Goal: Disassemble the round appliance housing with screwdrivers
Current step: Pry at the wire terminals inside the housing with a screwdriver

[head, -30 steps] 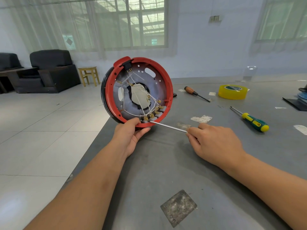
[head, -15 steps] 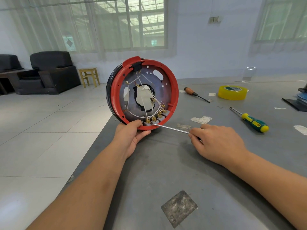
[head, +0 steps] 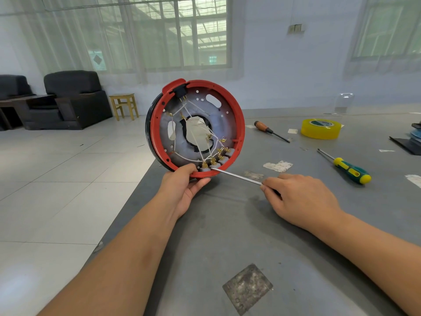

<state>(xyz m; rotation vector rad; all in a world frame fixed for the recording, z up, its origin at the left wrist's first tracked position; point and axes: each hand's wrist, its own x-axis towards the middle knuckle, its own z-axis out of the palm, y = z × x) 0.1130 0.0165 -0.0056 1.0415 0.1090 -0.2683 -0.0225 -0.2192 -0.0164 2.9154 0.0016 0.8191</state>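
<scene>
The round appliance housing (head: 196, 128), red-rimmed with a grey inner plate, white wires and brass terminals, stands on edge at the near-left edge of the grey table (head: 227, 236), its open side toward the camera. The left hand (head: 184, 190) grips its bottom rim, thumb curled over the red edge and fingers wrapped underneath. Just right of that, the thin metal shaft of a screwdriver (head: 237, 176) slants up-left, its tip resting among the brass terminals at the housing's lower rim. The right hand (head: 300, 197) closes its fingers around this screwdriver's handle, which it hides, knuckles up, low over the table. Farther back on the table lies a screwdriver with a wooden handle (head: 262, 126), then a roll of yellow tape (head: 321, 128). To the right, nearer the hand, a green-and-yellow screwdriver (head: 348, 169) lies flat, well apart from the housing.
</scene>
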